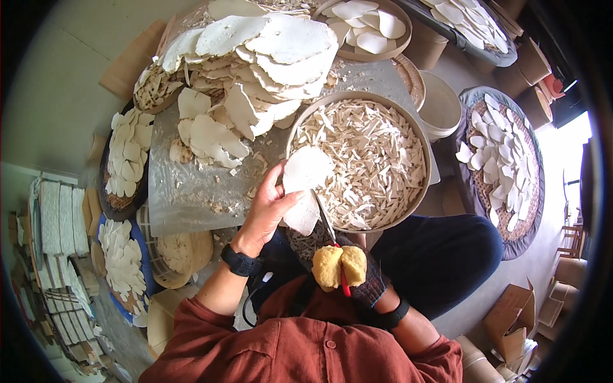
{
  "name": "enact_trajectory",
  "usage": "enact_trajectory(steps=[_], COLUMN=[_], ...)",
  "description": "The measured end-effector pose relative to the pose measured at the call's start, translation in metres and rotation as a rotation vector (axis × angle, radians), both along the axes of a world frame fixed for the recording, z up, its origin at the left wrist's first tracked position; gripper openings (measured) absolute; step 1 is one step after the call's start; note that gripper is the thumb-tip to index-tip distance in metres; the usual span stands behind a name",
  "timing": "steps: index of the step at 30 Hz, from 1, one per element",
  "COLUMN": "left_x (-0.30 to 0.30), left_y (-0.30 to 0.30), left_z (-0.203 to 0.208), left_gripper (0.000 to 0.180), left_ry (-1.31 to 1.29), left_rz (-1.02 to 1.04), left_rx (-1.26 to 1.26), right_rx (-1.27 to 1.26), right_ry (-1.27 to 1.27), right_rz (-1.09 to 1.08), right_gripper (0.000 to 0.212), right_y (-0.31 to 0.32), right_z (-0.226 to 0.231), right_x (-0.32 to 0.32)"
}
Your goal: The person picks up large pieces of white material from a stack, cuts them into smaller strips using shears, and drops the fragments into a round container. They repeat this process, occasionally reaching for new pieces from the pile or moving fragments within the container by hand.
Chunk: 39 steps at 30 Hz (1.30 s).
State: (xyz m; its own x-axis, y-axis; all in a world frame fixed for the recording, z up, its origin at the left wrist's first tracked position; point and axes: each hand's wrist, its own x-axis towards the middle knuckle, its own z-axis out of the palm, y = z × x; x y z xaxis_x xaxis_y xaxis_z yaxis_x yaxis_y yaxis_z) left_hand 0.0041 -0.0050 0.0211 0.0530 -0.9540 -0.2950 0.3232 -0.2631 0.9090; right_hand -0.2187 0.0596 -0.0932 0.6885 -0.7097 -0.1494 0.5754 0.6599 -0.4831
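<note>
My left hand (265,207), bare and with a black band at the wrist, pinches a thin, flat white slice (305,175) with an irregular edge. My right hand (371,286), in a dark knitted glove, grips a pair of scissors (328,225) with red handles. Yellow sponge padding (327,267) is wrapped around those handles and hides part of the fingers. The scissor blades meet the slice's lower right edge. Right beside it, a round shallow tray (428,169) holds many narrow white strips and chips.
A tall pile of rough white slices (281,48) stands on the grey-topped table (182,201), among crumbs. A bowl of smooth slices (408,38) and a white bucket (440,105) lie beyond the tray. Covered round baskets with slices (501,169) stand at the right, others left. An open carton (511,319) sits lower right.
</note>
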Motion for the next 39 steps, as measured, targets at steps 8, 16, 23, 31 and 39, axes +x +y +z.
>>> enact_trajectory(steps=[8, 16, 23, 31, 39], left_x=[0.025, 0.037, 0.040, 0.027, 0.018], left_y=[0.001, -0.009, -0.006, -0.011, -0.003], left_z=[0.017, 0.000, -0.004, -0.007, -0.009], left_gripper=[0.034, 0.012, 0.018, 0.016, 0.011], left_ry=[0.195, -0.426, -0.409, -0.221, -0.284], left_rz=[-0.135, -0.045, -0.120, -0.163, -0.047], left_rx=[0.027, -0.546, -0.523, -0.409, -0.457], right_rx=[-0.624, -0.035, -0.187, -0.326, -0.589], right_ry=[0.572, -0.145, 0.194, 0.177, 0.411], right_rz=[0.125, 0.228, 0.342, 0.247, 0.204], right_gripper=[0.036, 0.036, 0.038, 0.041, 0.045], right_y=[-0.008, -0.006, -0.010, -0.004, 0.004], right_z=[0.047, 0.031, 0.040, 0.053, 0.068], right_x=[-0.020, -0.019, -0.012, -0.021, -0.017])
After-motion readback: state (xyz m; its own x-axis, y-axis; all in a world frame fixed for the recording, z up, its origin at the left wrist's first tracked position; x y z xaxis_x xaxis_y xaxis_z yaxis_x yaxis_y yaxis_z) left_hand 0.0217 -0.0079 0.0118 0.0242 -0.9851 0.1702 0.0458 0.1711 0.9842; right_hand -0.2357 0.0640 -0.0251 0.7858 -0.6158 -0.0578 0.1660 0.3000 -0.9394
